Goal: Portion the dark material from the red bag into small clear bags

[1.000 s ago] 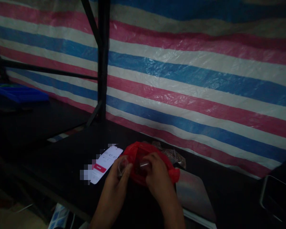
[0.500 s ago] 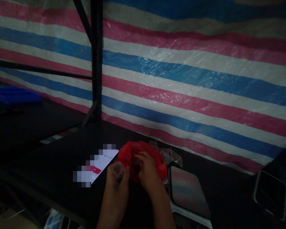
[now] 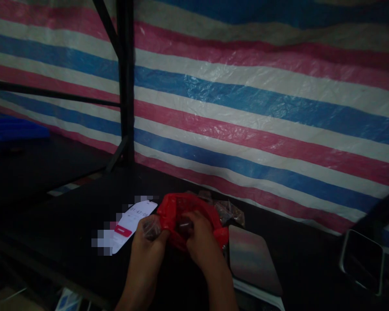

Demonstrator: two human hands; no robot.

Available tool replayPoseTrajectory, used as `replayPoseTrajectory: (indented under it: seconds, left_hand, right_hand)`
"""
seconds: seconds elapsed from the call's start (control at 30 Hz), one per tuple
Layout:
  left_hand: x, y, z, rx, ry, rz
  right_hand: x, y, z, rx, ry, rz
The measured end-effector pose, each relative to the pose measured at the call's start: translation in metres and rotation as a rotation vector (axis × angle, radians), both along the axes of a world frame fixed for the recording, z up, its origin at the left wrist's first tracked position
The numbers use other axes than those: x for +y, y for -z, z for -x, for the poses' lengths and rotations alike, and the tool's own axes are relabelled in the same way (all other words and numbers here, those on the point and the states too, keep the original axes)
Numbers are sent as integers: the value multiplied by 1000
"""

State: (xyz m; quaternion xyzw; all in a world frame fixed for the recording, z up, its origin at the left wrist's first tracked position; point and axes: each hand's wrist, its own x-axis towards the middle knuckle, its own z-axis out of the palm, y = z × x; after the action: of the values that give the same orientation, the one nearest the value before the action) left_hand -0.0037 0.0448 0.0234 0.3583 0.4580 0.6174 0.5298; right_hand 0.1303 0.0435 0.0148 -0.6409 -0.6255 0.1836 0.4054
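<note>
A red plastic bag [image 3: 170, 207] stands with its mouth open on the dark table. My left hand [image 3: 145, 248] is closed on a small clear plastic packet [image 3: 151, 227], its thumb against the bag's left rim. What is inside the packet is too dim to make out. My right hand [image 3: 199, 239] reaches into the bag's mouth with fingers bent together around a small dark item [image 3: 184, 223], whose kind does not show. Behind the bag lie several clear packets [image 3: 230, 211] with brownish contents.
A lit phone [image 3: 134, 222] lies left of the bag. To the right sits a flat device with a glossy plate [image 3: 254, 257], and farther right a dark-screened, pale-rimmed device [image 3: 362, 261]. A blue tray [image 3: 17, 128] is at far left, beyond a black post [image 3: 126, 86]. Striped sheeting [image 3: 262, 108] hangs behind.
My left hand has shifted slightly left and down with the packet. The bag's mouth is wider, and a dark item now shows at my right fingers. The view has turned slightly right.
</note>
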Motion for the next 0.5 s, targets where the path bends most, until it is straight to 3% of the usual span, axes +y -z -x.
replayPoseTrajectory:
  seconds: [0.27, 0.5]
  left_hand:
    - [2, -10, -2, -129, 97, 93]
    - [3, -10, -1, -129, 52, 98]
  right_hand:
    - [-11, -10, -3, 32, 27, 49]
    - [-19, -22, -8, 74, 7, 82]
